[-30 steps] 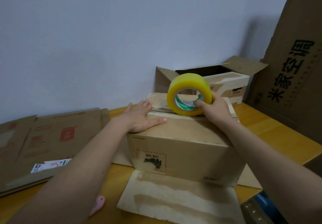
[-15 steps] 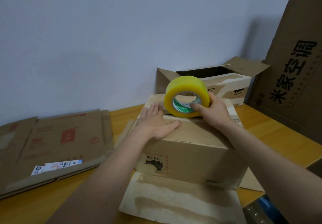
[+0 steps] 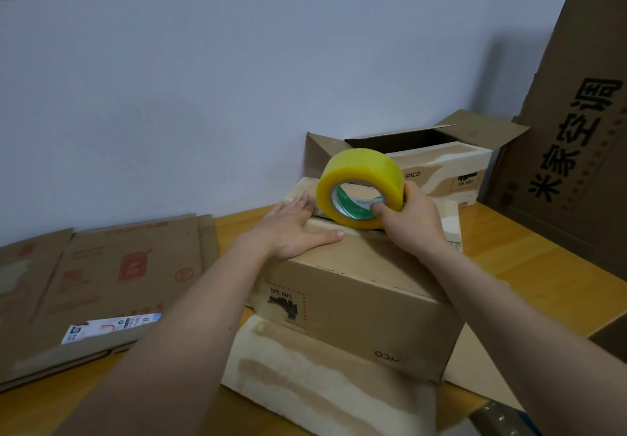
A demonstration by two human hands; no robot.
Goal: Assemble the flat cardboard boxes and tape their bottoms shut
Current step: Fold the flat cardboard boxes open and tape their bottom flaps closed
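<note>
Yellow tape roll [image 3: 360, 187] gripped by right hand [image 3: 415, 220], left hand [image 3: 294, 229] flat on box [image 3: 356, 296]; flattened cartons [image 3: 101, 276] nearby.

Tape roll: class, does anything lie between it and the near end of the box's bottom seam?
Nothing visible does. The tape roll, gripped by the right hand, stands at the far end of the upturned box. The left hand presses flat beside the seam, left of it.
</note>
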